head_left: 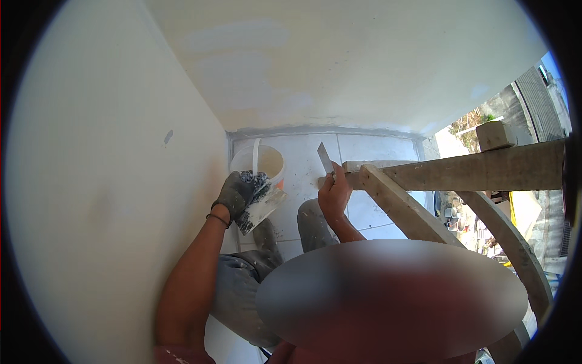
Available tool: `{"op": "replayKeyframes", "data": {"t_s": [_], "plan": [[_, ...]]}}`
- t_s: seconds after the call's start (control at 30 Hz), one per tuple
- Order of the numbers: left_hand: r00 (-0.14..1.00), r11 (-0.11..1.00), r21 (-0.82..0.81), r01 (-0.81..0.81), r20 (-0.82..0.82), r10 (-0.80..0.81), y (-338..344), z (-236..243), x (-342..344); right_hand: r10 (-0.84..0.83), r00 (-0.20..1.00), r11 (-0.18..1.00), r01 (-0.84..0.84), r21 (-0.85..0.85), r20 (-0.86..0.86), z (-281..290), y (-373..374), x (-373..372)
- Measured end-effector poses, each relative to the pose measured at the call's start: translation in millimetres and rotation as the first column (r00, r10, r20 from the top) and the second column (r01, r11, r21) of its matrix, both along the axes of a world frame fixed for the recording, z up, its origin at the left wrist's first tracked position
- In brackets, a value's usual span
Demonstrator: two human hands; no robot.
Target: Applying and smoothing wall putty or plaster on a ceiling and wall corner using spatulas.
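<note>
My left hand [233,195], in a dark glove, is closed on a wide putty knife [262,210]. Its flat blade is smeared with whitish and dark paste, and the handle is mostly hidden by the glove. Just beyond that hand stands a white bucket [274,162] with a pale strap-like handle; I cannot make out what is inside. My bare right hand [334,197] grips a narrower putty knife [325,158], its metal blade pointing up and away from me. That blade is apart from the bucket and the walls.
A plastered wall [109,158] rises close on my left; another patched wall [364,73] stands ahead. White floor tiles [303,151] lie below. Wooden beams [479,168] form a frame at my right, with a block [496,135] on top. Beyond it is a drop to cluttered ground.
</note>
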State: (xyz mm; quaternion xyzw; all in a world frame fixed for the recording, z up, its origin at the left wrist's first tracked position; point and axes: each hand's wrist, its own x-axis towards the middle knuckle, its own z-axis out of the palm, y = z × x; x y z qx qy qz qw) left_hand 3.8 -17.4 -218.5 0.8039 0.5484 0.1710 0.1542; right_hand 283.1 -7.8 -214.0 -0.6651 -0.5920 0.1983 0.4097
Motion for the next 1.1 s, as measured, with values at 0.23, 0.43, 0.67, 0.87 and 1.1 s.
{"op": "replayKeyframes", "data": {"t_s": [0.23,0.43,0.67,0.87,1.1], "plan": [[0.908,0.91,-0.098,0.403,-0.078,-0.411,32.3,1.8,27.1,-0.009,1.0,0.982,0.011,0.187,-0.012,15.1,-13.4,13.1],[0.866,0.861,-0.21,0.462,-0.099,-0.489,9.5,-36.2,21.4,0.059,0.998,0.972,-0.048,0.229,-0.038,7.2,-6.6,6.4],[0.969,0.298,-0.946,-0.124,-0.051,0.241,0.6,-10.8,38.3,0.004,0.972,0.998,0.01,0.059,-0.237,-7.5,6.6,24.5],[0.994,0.525,-0.851,-0.012,-0.067,-0.086,-0.3,-27.6,24.9,-0.059,0.955,0.996,0.037,-0.083,-0.29,-26.5,10.0,22.6],[0.999,0.432,-0.901,-0.04,-0.025,0.039,6.1,-57.2,14.2,-0.084,0.948,0.975,0.015,-0.221,-0.308,-34.2,-4.4,17.5]]}}
